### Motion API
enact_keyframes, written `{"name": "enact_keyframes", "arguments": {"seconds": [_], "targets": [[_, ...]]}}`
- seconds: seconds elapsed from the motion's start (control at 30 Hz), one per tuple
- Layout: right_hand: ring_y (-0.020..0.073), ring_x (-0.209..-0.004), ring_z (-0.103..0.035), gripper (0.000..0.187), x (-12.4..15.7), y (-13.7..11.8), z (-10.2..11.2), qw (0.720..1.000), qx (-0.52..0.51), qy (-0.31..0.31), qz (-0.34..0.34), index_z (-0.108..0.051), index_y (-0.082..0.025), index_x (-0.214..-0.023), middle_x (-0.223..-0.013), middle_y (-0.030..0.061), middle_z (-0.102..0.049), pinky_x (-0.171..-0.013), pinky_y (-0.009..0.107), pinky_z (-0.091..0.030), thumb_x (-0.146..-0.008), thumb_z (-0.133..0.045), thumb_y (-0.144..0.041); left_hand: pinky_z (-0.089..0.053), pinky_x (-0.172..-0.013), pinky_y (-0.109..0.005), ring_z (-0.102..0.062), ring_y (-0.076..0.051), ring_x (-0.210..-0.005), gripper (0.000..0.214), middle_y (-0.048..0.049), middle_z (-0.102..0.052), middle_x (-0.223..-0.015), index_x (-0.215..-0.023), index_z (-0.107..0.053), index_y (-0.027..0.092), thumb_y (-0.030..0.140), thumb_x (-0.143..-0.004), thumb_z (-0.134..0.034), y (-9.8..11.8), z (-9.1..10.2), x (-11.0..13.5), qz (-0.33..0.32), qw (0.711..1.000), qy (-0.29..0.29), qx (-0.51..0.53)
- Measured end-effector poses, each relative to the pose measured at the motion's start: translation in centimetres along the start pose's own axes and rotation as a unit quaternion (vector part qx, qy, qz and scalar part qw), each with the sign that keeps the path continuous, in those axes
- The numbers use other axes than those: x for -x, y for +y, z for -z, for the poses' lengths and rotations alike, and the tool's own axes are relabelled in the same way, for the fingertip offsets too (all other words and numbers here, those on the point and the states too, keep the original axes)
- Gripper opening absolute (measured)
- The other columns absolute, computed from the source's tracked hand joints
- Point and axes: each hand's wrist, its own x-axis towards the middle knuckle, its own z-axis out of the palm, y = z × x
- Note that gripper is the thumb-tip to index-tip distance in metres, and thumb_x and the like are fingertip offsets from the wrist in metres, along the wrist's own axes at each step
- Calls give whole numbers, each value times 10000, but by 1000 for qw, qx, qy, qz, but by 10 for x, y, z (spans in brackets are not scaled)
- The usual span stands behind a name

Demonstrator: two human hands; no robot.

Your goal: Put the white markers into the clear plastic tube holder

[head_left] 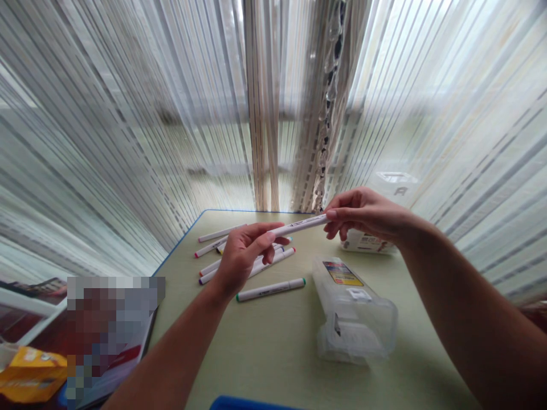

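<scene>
While your left hand [245, 250] pinches one end of a slim white marker with dark lettering [299, 226] between thumb and fingers, your right hand [363, 213] pinches the opposite end, as the head view shows. The marker is raised above a pale green tabletop with a blue edge [256, 364], its right end the higher in the view; your fingers cover both tips, so their colour cannot be told. For a steady hold, it seems best to set thumb and finger squarely opposite each other and keep both hands in line with the barrel, since a smooth round body may roll under an uneven pinch. Light pressure should suffice. Beyond your left hand lie loose white markers with coloured ends [213, 246]; nearer you, apart, lies a green-ended white marker [271, 289]. Mind your right forearm, which passes beside a clear plastic case with a multicoloured label [354, 313]: a low elbow could nudge it.
</scene>
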Motion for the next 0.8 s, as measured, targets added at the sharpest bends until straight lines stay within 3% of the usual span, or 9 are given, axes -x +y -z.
{"name": "enact_keyframes", "arguments": {"seconds": [0.47,0.8], "targets": [[171,-675,-729,236,-2,0,-3,999,51,-9,11,-762,-140,-891,-774,80,-766,-558,234,-558,-759,-806,-330,-342,-450,-181,-452,-51,-464,312,-28,-669,-615,-927,-748,96,357,-759,-780,-1,-3,-2,35,993,47,-101],[155,-654,-716,281,-3,1,-3,996,82,-28,10,-773,-141,-929,-764,67,-767,-581,239,-568,-728,-826,-330,-321,-436,-186,-442,-57,-469,324,-1,-625,-590,-871,-737,110,387,-719,-810,-3,-3,-3,28,991,54,-118]]}}
